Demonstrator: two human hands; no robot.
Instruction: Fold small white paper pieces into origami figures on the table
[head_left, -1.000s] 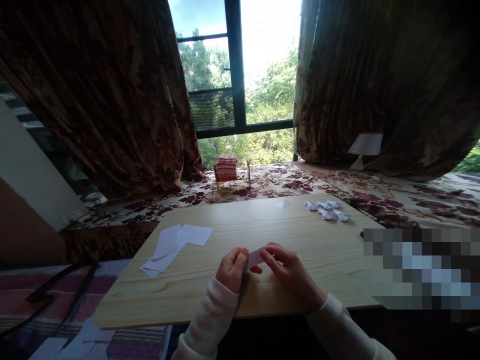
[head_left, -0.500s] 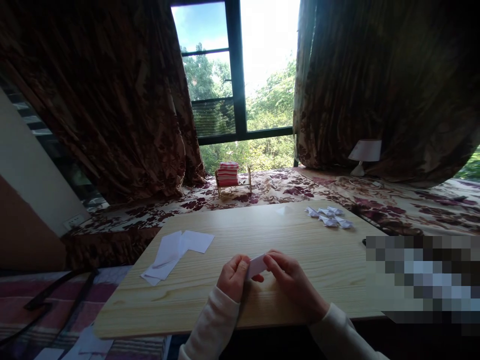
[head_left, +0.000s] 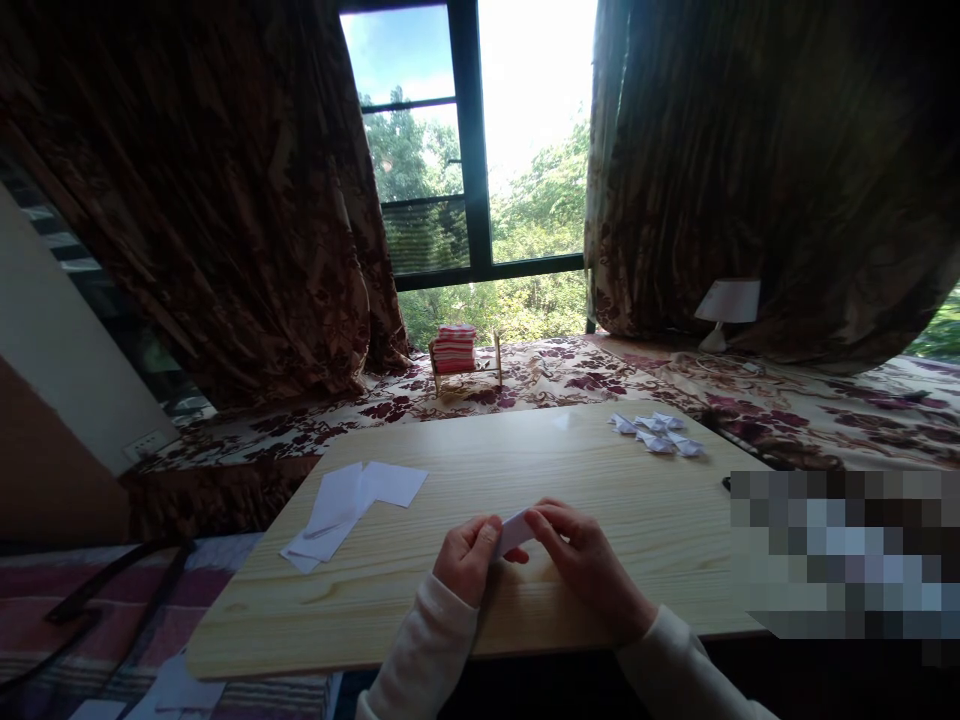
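Both hands meet over the near middle of a light wooden board (head_left: 420,610). My left hand (head_left: 465,558) and my right hand (head_left: 586,565) pinch a small folded white paper (head_left: 514,531) between fingertips, just above the wood. The fingers of both hands are closed on it. Loose white paper slips (head_left: 352,505) lie to the left on the board. Several small folded white paper pieces (head_left: 656,434) sit at the board's far right corner.
A flowered cloth (head_left: 570,368) covers the surface behind the board. A small wooden stand with red-striped cloth (head_left: 456,352) sits by the window. A white lamp (head_left: 726,305) stands at right, dark curtains hang on both sides, and more paper (head_left: 169,688) lies lower left.
The view has tilted slightly downward. My hands stay together on the folded paper, with fingers shifting a little along it.
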